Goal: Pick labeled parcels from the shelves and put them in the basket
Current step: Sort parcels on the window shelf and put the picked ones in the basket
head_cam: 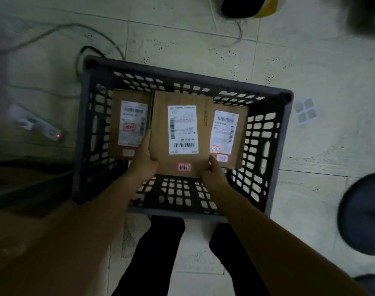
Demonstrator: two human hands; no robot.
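A dark slatted plastic basket [286, 129] stands on the tiled floor below me. Inside lie three brown cardboard parcels with white shipping labels. The middle parcel [161, 133] is the largest and sits over the edges of the other two. My left hand [144, 155] grips its near left corner and my right hand [213, 170] grips its near right corner. The left parcel [116, 124] lies flat against the basket's left wall. The right parcel [243, 137] lies partly under the middle one. Small orange stickers mark each parcel's near edge.
A white power strip [35, 124] with a red light and grey cables [54, 32] lie on the floor to the left. A brown box [15, 180] sits at lower left. A dark round base [362, 212] is at right. My legs [156, 253] stand just behind the basket.
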